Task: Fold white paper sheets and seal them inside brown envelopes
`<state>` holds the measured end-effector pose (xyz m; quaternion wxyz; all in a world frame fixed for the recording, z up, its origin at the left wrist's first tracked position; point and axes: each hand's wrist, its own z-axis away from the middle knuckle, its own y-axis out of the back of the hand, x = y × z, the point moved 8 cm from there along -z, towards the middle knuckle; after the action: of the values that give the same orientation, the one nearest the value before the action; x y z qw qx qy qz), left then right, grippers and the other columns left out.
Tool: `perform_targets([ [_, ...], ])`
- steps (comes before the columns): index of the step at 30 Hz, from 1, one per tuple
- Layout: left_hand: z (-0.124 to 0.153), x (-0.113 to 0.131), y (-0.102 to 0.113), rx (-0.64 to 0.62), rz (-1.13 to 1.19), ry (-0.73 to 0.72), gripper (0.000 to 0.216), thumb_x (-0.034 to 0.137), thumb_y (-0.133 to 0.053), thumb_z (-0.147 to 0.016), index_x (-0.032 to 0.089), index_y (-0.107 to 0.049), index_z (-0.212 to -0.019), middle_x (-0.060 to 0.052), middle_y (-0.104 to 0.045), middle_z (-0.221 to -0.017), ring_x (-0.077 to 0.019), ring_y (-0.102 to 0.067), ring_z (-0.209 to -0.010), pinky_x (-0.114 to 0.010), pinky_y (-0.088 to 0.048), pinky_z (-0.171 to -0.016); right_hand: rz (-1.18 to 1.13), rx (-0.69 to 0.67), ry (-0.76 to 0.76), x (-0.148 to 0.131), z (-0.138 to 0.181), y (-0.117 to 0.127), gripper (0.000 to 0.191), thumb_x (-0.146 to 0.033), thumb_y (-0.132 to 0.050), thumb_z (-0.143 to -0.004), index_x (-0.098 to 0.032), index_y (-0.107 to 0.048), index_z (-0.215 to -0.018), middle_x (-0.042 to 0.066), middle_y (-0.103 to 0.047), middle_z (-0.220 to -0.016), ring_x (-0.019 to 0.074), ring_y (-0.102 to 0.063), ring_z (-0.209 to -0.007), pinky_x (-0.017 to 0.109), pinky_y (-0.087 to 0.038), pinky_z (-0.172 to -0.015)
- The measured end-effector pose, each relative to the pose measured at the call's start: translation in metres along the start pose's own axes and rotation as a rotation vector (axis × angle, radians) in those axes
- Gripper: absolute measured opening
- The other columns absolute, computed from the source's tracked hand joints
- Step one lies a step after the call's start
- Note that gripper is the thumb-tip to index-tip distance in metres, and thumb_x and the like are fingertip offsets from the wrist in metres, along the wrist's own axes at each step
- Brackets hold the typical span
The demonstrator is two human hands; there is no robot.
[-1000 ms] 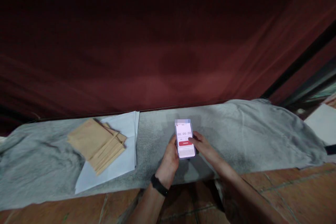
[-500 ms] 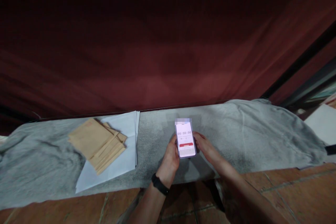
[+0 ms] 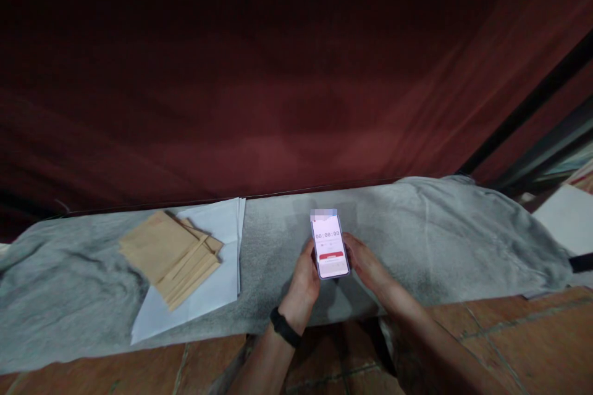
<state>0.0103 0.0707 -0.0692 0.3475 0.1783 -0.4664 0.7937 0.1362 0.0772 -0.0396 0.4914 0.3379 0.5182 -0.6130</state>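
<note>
A smartphone with a lit screen is held upright between my two hands, over a grey cloth. Its screen reads 00:00:00 above a red button. My left hand grips the phone's left edge, with the fingers hidden behind it; a black band circles that wrist. On the right edge rests my right hand, its fingers curled and partly behind the phone. Off to the left, several brown paper envelopes lie in a fanned pile on white paper sheets.
Behind the cloth rises a dark red fabric wall. A dark bar slants along the right, near a white sheet-like object. Terracotta floor tiles show below the cloth's front edge.
The phone and both hands have shifted very slightly to the right in the picture. The hold looks the same, and the screen still shows 00:00:00.
</note>
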Motion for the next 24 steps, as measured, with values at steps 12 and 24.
perform_targets([
  [12, 0.010, -0.001, -0.007, 0.005, -0.038, 0.007, 0.017, 0.030, -0.067, -0.090, 0.015, -0.073, -0.097, -0.003, -0.079, -0.090, -0.0179, -0.074, -0.079, -0.030, -0.059, -0.084, -0.106, 0.046, -0.035, -0.002, 0.005, 0.004, 0.035, -0.057, -0.072, -0.077, -0.022, -0.068, -0.085, 0.006, -0.078, -0.090, 0.0269, -0.071, -0.087, 0.038, -0.054, -0.080],
  [24, 0.020, 0.018, 0.005, 0.012, -0.300, -0.082, 0.026, 0.037, -0.073, -0.085, 0.017, -0.076, -0.101, -0.011, -0.077, -0.114, -0.0231, -0.072, -0.100, -0.031, -0.055, -0.083, -0.083, 0.104, -0.046, -0.002, 0.007, 0.021, 0.037, -0.056, -0.074, -0.074, -0.022, -0.069, -0.090, 0.008, -0.079, -0.088, 0.0301, -0.075, -0.088, 0.041, -0.058, -0.080],
])
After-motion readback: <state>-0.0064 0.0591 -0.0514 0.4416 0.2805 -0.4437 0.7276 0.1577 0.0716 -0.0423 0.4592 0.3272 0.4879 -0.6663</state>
